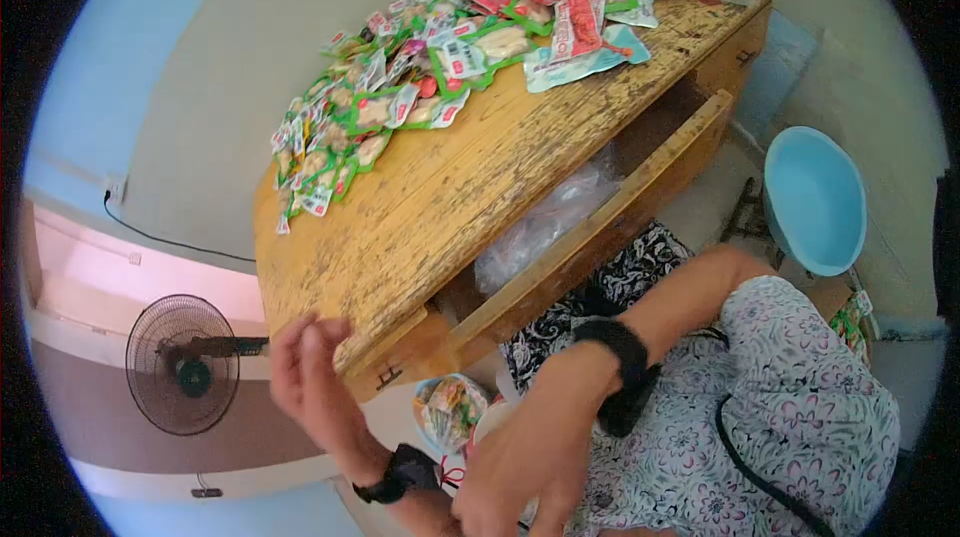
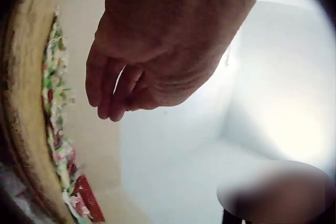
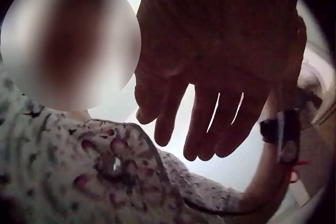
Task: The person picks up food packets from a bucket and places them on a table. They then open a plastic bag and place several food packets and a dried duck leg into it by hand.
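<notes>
Left hand is raised off the near left corner of a worn wooden table. Its fingers bend loosely toward the thumb and hold nothing; in the left wrist view the hand hangs with relaxed fingers. The right hand is low in front of the body, palm and fingertips partly hidden in the head view. In the right wrist view that hand has nearly straight fingers with gaps between some, and nothing in them. Many small food packets cover the table's far side, green ones and several red ones.
A pulled-out drawer holds clear plastic bags. On the right is a light-blue basin. Another container with packets stands below the table's near corner. A fan is at the left. Patterned clothing covers the body.
</notes>
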{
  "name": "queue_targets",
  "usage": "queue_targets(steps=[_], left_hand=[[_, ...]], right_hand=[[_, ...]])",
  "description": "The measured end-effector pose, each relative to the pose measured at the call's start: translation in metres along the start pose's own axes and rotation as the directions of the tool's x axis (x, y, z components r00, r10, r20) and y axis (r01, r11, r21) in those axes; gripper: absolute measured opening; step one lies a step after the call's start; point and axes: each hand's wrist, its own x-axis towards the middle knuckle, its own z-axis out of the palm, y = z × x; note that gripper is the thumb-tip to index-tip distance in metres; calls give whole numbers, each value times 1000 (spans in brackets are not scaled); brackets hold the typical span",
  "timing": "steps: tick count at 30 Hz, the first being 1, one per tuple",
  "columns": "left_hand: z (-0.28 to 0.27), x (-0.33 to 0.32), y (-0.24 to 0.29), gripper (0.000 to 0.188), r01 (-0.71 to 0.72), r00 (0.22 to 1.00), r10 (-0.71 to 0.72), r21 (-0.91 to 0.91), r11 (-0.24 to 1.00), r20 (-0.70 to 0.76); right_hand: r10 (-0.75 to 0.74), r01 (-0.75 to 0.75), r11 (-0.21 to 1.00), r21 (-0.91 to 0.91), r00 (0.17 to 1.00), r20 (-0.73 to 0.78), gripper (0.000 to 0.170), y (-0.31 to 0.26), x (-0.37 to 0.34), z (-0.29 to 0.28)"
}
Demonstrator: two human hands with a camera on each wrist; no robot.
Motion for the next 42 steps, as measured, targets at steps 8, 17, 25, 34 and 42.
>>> queue_targets(steps=[8, 17, 25, 34, 42], left_hand=[[79, 71, -37, 18, 104, 932, -72, -74, 992, 354], [173, 136, -40, 21, 86, 829, 33, -185, 979, 558], [207, 164, -65, 24, 136, 789, 51, -255, 957, 612], [188, 166, -70, 26, 230, 759, 46, -334, 914, 650], [189, 146, -52, 49, 319, 476, 259, -439, 840, 841]], right_hand=[[97, -776, 429, -463, 549, -830, 20, -84, -140, -21], [-212, -987, 132, -86, 57, -976, 14, -115, -199, 10], [-162, -850, -525, -33, 138, -977, 21, -104, -186, -16], [-175, -984, 45, -175, 164, -971, 11, -118, -165, -43], [-298, -931, 340, -129, 23, -954, 14, -146, -118, -106]])
